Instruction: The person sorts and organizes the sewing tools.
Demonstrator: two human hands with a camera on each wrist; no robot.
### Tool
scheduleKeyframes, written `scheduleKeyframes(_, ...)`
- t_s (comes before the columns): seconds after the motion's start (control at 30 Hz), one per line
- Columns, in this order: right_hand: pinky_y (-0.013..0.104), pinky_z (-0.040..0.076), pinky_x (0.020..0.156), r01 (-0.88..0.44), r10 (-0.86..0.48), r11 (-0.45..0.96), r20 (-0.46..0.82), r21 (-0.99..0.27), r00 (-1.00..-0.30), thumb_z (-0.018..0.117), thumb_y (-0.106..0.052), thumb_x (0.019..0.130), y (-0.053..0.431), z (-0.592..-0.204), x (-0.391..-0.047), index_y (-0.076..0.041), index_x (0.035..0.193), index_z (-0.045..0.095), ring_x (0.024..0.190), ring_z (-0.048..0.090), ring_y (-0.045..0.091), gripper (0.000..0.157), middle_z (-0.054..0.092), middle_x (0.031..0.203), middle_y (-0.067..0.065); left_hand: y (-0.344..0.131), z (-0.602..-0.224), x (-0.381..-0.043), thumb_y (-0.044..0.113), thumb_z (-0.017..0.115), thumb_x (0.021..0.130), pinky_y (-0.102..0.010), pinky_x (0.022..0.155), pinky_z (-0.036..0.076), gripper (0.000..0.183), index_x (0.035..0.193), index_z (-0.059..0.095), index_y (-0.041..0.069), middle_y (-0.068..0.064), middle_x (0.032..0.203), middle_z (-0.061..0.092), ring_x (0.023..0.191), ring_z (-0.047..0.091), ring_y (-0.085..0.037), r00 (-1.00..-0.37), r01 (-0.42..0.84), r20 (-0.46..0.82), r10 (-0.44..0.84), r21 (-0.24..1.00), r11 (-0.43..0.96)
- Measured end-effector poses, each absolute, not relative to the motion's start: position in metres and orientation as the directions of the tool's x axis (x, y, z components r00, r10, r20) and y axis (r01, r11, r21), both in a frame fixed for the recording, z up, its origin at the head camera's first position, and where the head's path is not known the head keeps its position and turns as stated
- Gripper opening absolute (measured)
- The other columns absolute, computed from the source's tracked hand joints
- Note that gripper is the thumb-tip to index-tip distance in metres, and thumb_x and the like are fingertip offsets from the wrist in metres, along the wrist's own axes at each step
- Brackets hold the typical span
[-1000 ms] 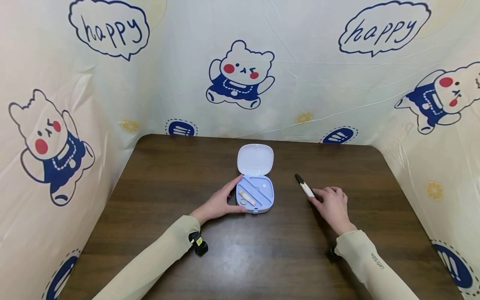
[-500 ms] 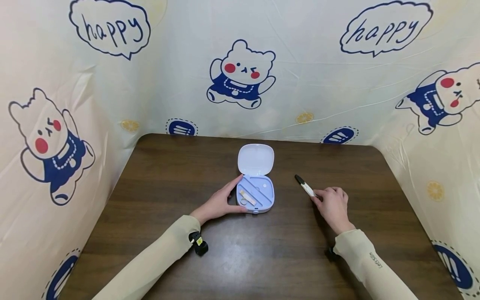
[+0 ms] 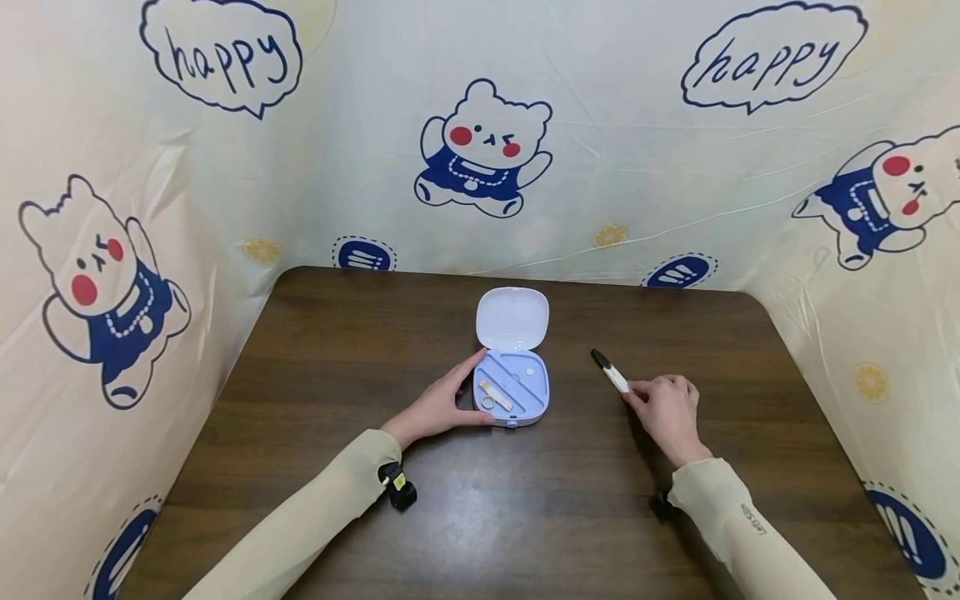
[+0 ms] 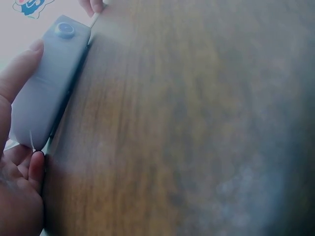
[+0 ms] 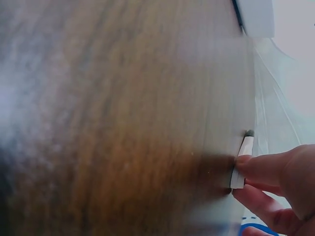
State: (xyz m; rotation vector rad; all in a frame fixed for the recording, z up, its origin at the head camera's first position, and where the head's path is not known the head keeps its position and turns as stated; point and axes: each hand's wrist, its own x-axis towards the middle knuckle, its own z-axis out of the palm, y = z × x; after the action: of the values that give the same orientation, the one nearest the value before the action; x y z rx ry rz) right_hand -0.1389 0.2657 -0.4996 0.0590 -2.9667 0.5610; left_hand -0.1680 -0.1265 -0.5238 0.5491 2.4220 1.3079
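A light-blue case (image 3: pixel 512 404) with its white lid (image 3: pixel 512 318) swung back stands near the middle of the table. Slanting dividers split its inside, and a small pale piece with a ring (image 3: pixel 497 395) lies in the front-left section. My left hand (image 3: pixel 435 407) grips the case from the left, thumb along the front and fingers at the back corner. In the left wrist view the thumb lies against the case wall (image 4: pixel 54 83) with its round button. To the right, my right hand (image 3: pixel 667 412) pinches a white marker (image 3: pixel 615 379) with a black end, low over the table, between thumb and fingers.
The dark wooden table (image 3: pixel 337 333) is enclosed at the back and sides by a pale curtain (image 3: pixel 600 167) printed with cartoon bears. A stretch of tabletop separates the case from the marker.
The right hand's fingertips have shifted very slightly along the marker, to the right. The left hand and the case have stayed in place.
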Motion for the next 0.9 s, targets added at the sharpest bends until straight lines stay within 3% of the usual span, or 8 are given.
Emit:
scheduleKeyframes(0.3,0.071,0.025,0.105,-0.066,-0.014,0.924,0.139,-0.377,-0.990,0.079,-0.014,0.093,0.268,-0.502,-0.139,-0.005,0.110,0.081,0.109,0.052,0.047,0.020,0.078,0.097,0.015,-0.126,-0.525,-0.169,0.053,0.087,0.081,-0.051,0.124,0.027,0.119,0.169,0.009,0.034,-0.001,0.174,0.018,0.158,0.021,-0.026,-0.870,0.178,-0.100,0.483,0.849,0.497)
scheduleKeyframes(0.9,0.071,0.027,0.106,-0.122,-0.059,0.905,0.165,-0.408,-0.985,0.082,-0.015,0.090,0.246,-0.484,-0.128,-0.007,0.109,0.082,0.111,0.053,0.045,0.020,0.076,0.086,0.009,-0.125,-0.526,-0.171,0.054,0.087,0.081,-0.046,0.119,0.038,0.117,0.169,0.014,0.031,0.001,0.172,0.022,0.155,0.028,-0.022,-0.875,0.150,-0.124,0.467,0.849,0.506)
